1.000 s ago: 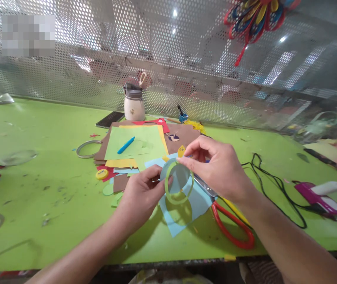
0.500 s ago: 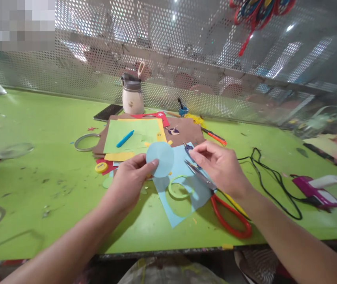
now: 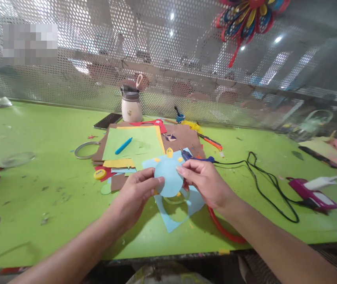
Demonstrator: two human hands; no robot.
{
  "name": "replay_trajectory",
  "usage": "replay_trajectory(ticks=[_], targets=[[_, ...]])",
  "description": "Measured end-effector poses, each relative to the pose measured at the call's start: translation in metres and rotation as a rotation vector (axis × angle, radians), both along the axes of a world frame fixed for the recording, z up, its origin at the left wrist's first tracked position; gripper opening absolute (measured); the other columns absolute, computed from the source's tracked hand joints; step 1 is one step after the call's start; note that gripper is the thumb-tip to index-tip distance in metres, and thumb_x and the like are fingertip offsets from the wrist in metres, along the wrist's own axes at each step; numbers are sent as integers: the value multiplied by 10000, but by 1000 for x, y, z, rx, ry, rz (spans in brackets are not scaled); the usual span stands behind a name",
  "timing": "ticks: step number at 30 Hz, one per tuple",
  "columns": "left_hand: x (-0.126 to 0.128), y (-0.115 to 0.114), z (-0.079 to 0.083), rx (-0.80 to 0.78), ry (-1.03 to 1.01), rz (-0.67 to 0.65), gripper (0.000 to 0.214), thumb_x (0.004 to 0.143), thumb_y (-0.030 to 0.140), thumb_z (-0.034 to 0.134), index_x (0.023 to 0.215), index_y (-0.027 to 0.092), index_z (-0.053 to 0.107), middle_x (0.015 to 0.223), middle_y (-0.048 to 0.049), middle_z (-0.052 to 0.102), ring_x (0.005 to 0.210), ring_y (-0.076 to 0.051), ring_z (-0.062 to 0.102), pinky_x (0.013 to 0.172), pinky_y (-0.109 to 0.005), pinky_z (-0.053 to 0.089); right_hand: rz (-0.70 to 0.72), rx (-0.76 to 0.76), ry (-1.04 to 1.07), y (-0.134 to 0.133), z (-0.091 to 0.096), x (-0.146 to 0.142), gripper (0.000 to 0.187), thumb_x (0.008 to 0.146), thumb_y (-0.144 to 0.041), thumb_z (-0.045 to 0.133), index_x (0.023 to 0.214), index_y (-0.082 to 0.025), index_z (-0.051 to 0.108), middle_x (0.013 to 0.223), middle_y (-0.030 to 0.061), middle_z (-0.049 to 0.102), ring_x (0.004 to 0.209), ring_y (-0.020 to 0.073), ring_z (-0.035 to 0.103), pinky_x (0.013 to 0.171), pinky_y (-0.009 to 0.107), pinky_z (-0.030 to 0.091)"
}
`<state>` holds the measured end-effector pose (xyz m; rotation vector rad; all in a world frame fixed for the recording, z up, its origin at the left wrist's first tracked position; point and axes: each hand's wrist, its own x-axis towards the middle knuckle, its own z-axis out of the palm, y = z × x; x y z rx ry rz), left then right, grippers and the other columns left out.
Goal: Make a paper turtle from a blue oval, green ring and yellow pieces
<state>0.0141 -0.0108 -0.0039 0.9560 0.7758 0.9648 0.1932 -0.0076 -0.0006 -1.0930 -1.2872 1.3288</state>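
Observation:
A light blue paper circle (image 3: 168, 177) is held up between my two hands. Yellow paper pieces stick out around its edge, including a top one (image 3: 170, 152) with a small face-like marking. My left hand (image 3: 140, 187) pinches the circle's left side, thumb on the front. At its right edge, my right hand (image 3: 205, 179) closes thumb and fingers on the paper. Below lies a light blue sheet (image 3: 171, 225) with a round cut-out. Beyond my right fingers is a blue corded tool (image 3: 187, 155) with a pointed metal tip. A red scissor handle (image 3: 224, 230) shows partly under my right forearm.
Stacked coloured papers (image 3: 112, 148) bear a blue marker (image 3: 123, 146). Behind stand a bottle (image 3: 131, 108) and a phone (image 3: 107, 121). A metal ring (image 3: 81, 151) and yellow cap (image 3: 99, 174) lie left. A black cord (image 3: 263, 179) loops right beside a purple device (image 3: 314, 194).
My right hand has moved left from beside the scissors and blue tool onto the circle's right edge. The circle has come slightly right and lower in view.

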Motion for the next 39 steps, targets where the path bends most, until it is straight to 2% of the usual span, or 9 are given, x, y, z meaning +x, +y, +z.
replay_trajectory(ticks=[4, 8, 11, 16, 20, 24, 29, 33, 39], targets=[[-2, 0, 2, 31, 29, 54, 93, 738, 218, 688, 664, 170, 658, 666, 18, 580, 633, -111, 497, 607, -209, 419, -2, -2, 12, -2, -2, 3, 246, 780, -369, 717, 685, -160, 629, 544, -43, 586, 476, 82, 501, 488, 222, 406], [0, 2, 3, 29, 101, 60, 85, 742, 247, 714, 743, 176, 667, 742, 0, 619, 706, -138, 541, 628, -227, 415, 9, 5, -1, -5, 0, 3, 240, 762, -352, 730, 664, -152, 639, 532, -40, 589, 479, 82, 505, 487, 220, 403], [1, 3, 4, 23, 137, 59, 148, 723, 282, 756, 763, 160, 683, 737, -16, 651, 669, -136, 549, 618, -234, 411, 22, 3, -11, -7, 0, 2, 246, 746, -347, 744, 650, -140, 654, 516, -31, 593, 479, 84, 509, 485, 219, 399], [1, 3, 8, -2, 143, 57, 210, 646, 311, 812, 691, 149, 686, 626, -3, 632, 598, -130, 549, 606, -240, 432, 51, -48, 35, -8, -5, 2, 320, 763, -444, 707, 662, -148, 641, 545, -19, 597, 481, 97, 516, 474, 235, 426], [2, 3, 12, -13, 132, 63, 235, 606, 291, 839, 579, 150, 652, 518, 41, 552, 489, -76, 448, 510, -198, 373, 61, -71, 54, -10, -5, 4, 388, 792, -514, 659, 668, -148, 624, 587, 3, 610, 521, 112, 544, 484, 243, 444], [3, 2, 10, -33, 120, 45, 237, 593, 286, 853, 597, 140, 666, 541, 32, 583, 494, -66, 459, 491, -179, 363, 43, -62, 31, -9, -3, 4, 394, 779, -524, 680, 663, -153, 616, 563, -19, 580, 499, 103, 524, 482, 242, 429], [3, 2, 5, -56, 114, 22, 224, 621, 280, 843, 648, 133, 676, 594, 11, 618, 534, -78, 503, 518, -176, 394, -6, -34, -15, -3, -4, 1, 343, 669, -446, 790, 627, -153, 617, 523, -41, 568, 460, 87, 478, 465, 237, 386], [0, 3, 2, -93, 97, 20, 179, 667, 253, 800, 711, 135, 672, 701, -20, 654, 614, -105, 554, 575, -194, 448, -23, -42, -31, 0, -8, -1, 313, 697, -428, 751, 621, -159, 609, 506, -44, 563, 446, 90, 470, 458, 243, 376], [-6, 5, 0, -155, 54, 72, 146, 755, 308, 656, 712, 172, 630, 654, 18, 550, 574, -111, 517, 558, -226, 472, -42, -43, -50, 2, -11, -2, 297, 705, -417, 731, 614, -167, 599, 483, -49, 546, 431, 91, 458, 448, 245, 365]])
